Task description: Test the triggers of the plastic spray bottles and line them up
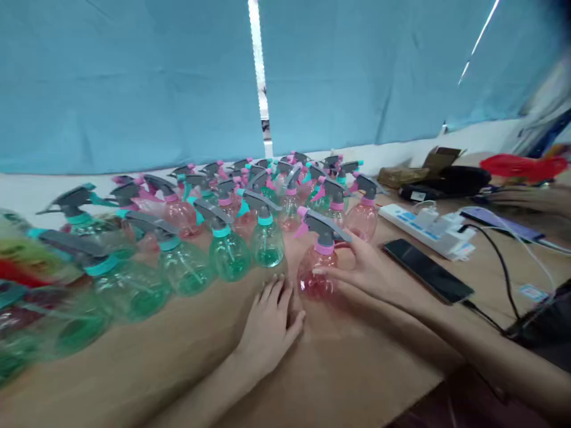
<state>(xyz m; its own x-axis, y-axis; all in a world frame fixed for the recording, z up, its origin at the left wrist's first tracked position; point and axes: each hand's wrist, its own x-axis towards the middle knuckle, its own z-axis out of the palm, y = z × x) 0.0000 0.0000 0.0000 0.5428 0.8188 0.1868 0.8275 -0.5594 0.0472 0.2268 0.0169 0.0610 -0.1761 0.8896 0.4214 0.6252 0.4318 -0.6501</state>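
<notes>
Pink, round plastic bottle (312, 274), not yet released from right hand (366, 266) clasp; left hand (269, 322) spread; round green plastic bottles (229, 257) already lined left.

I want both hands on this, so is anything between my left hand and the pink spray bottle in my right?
Nothing visible: only tabletop shows between your left hand and the pink spray bottle, which your right hand grips from its right side. A green bottle stands just beyond the left hand, off that path.
</notes>
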